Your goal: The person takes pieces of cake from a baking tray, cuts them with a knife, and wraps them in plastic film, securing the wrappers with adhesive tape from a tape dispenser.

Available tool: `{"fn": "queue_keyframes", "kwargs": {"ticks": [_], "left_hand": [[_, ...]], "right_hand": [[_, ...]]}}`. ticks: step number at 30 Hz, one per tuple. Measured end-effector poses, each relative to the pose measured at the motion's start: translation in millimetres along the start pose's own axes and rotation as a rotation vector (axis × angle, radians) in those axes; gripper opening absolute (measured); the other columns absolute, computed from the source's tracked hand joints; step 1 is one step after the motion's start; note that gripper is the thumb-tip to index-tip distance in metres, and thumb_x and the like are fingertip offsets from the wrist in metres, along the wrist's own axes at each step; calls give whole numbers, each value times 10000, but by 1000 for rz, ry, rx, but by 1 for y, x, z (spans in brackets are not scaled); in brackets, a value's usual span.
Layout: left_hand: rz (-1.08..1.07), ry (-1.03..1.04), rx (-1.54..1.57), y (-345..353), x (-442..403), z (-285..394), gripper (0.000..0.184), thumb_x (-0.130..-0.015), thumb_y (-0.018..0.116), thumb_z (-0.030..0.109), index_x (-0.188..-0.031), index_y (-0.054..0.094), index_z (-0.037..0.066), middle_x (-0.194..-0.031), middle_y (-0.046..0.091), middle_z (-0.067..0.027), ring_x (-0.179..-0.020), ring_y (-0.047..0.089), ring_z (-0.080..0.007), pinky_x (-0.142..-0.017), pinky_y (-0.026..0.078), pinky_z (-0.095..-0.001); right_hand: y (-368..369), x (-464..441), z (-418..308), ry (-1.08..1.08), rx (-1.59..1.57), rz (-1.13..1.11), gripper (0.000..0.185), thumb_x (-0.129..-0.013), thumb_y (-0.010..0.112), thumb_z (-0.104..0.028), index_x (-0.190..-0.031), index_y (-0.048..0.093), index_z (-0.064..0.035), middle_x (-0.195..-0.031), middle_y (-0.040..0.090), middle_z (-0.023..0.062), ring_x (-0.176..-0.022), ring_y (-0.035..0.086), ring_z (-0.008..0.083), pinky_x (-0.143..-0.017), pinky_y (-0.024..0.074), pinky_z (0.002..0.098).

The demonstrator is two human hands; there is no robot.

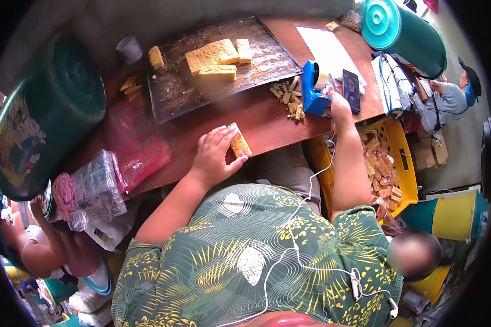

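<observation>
My left hand [217,155] lies at the table's front edge, its fingers and thumb around a wrapped piece of cake [239,143]. Over on the right, my right hand [339,104] is at the blue tape dispenser [312,92], its fingers closed by the cutting end; what they pinch is too small to make out. A phone [351,91] rests just right of that hand. Behind, a dark baking tray [174,90] bears a large cake slab [211,54] and a few cut pieces. Cake scraps [290,98] are piled between the tray and the dispenser.
Red plastic [133,139] and clear bags [98,185] lie at the left. A yellow crate [406,163] of wrapped pieces stands below the table at the right. Green barrels [71,92] stand nearby. Other people sit at far left and far right.
</observation>
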State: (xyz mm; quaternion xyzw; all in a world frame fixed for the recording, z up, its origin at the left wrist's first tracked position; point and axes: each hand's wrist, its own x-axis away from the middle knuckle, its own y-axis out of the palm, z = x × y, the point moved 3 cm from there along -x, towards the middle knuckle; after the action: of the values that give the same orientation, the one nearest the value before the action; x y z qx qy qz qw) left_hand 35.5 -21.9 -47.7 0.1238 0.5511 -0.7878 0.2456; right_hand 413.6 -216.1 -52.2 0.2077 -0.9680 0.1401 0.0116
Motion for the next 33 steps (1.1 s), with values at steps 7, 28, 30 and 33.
{"fn": "queue_keyframes", "kwargs": {"ticks": [7,28,30,33], "left_hand": [[4,-27,55,0,2,-3,731,-820,827,407,-1404,557,60,-1402,594,-159,-1359,527,-342,-1155,378,-477],[45,-71,144,-2,-1,-6,880,-794,861,334,-1530,442,97,-1332,623,-124,-1292,566,-338,-1126,428,-470],[68,-63,165,-5,-4,-3,846,-805,855,297,-1522,457,90,-1281,644,-115,-1233,597,-327,-1097,448,-457],[68,-131,304,-2,-16,-12,726,-836,824,212,-1481,519,79,-1140,684,-91,-1106,633,-291,-1027,486,-422]], "right_hand": [[9,27,-33,-447,61,83,299,-1029,675,-299,-916,691,-22,-842,697,59,-827,622,159,-791,495,326],[167,149,-51,-582,192,-860,334,-766,881,-104,-1008,665,-23,-919,603,89,-825,625,196,-732,541,332],[169,148,-44,-401,175,-830,469,-728,906,-102,-1054,581,-16,-918,578,93,-808,600,187,-724,533,333],[170,146,-39,-439,246,-774,431,-729,910,-108,-963,559,-18,-919,568,97,-783,578,196,-715,525,334]]}}
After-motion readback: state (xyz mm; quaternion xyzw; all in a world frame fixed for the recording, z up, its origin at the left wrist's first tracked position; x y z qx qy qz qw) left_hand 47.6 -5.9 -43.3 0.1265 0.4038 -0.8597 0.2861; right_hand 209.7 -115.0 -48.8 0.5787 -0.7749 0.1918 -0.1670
